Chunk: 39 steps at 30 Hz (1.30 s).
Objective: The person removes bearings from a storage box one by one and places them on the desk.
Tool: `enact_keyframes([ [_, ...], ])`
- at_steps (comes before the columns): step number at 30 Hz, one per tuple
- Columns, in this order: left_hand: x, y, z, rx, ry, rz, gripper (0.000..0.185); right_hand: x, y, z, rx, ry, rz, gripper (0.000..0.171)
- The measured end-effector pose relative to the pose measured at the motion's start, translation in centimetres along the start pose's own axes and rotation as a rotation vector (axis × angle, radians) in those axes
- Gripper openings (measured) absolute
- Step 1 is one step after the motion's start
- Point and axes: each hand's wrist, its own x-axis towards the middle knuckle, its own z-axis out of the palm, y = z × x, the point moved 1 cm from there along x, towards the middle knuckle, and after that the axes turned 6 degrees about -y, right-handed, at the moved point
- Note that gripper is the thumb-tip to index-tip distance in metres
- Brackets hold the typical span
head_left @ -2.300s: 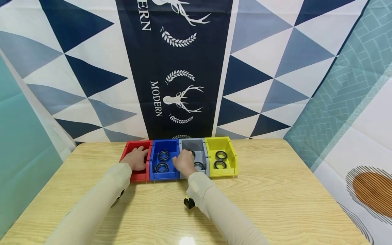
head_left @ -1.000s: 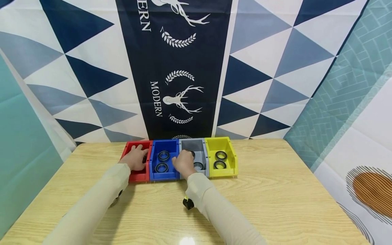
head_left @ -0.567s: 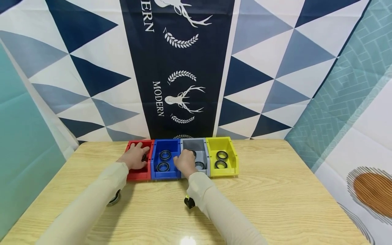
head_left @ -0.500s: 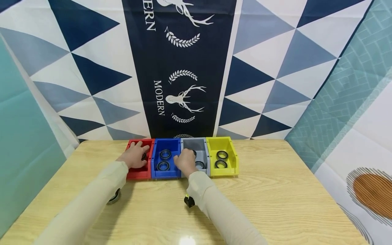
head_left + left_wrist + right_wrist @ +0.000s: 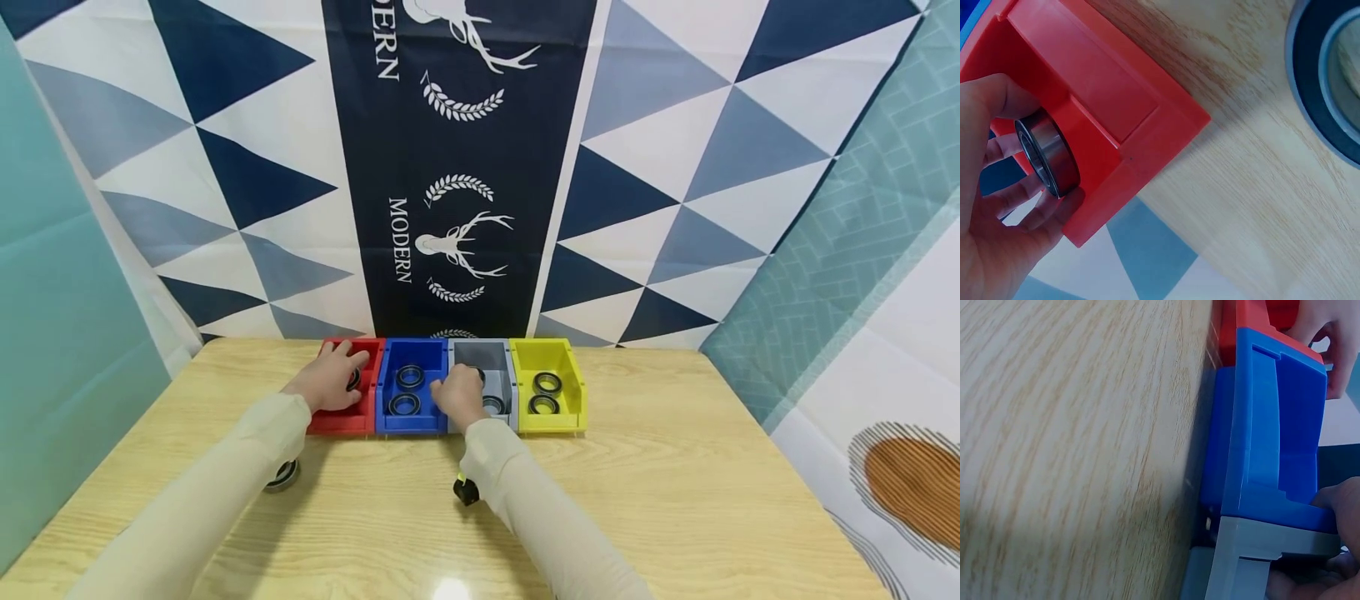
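My left hand [image 5: 330, 379] is inside the red bin [image 5: 1147, 112], thumb and fingertips at opposite edges of a ball bearing [image 5: 1047, 153]. In the head view the hand partly covers this bearing. My right hand [image 5: 460, 393] is curled at the wall between the blue bin [image 5: 1260, 425] and the grey bin [image 5: 1238, 562]. Its thumb lies on the blue side, its fingers on the grey side, gripping the wall. One bearing [image 5: 478, 374] shows behind that hand in the grey bin and another [image 5: 492, 405] near the front.
Two bearings lie in the blue bin, one [image 5: 410, 377] behind the other. The yellow bin [image 5: 573, 400] at the right end also holds two. Another bearing [image 5: 1310, 75] lies on the wooden table [image 5: 675, 483] by my left forearm. A patterned cloth [image 5: 450, 167] hangs behind.
My left fingers have spread a little, and the left forearm has shifted left, showing more of the bearing on the table. The right hand keeps its place. The head view has tilted slightly.
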Motion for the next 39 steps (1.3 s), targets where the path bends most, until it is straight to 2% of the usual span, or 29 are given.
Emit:
enact_keyframes([
  [7, -0.5, 0.2, 0.2, -0.025, -0.003, -0.014, 0.064, 0.0, 0.4, 0.6, -0.001, 0.014, -0.007, 0.028],
  [31, -2.8, 1.2, -0.2, 0.015, 0.096, 0.071, 0.063, -0.3, 0.3, 0.6, 0.040, 0.025, 0.012, 0.029],
  [39, -3.1, 1.2, -0.9, 0.012, 0.114, 0.079, 0.060, -0.3, 0.2, 0.3, 0.014, 0.051, -0.018, 0.029],
])
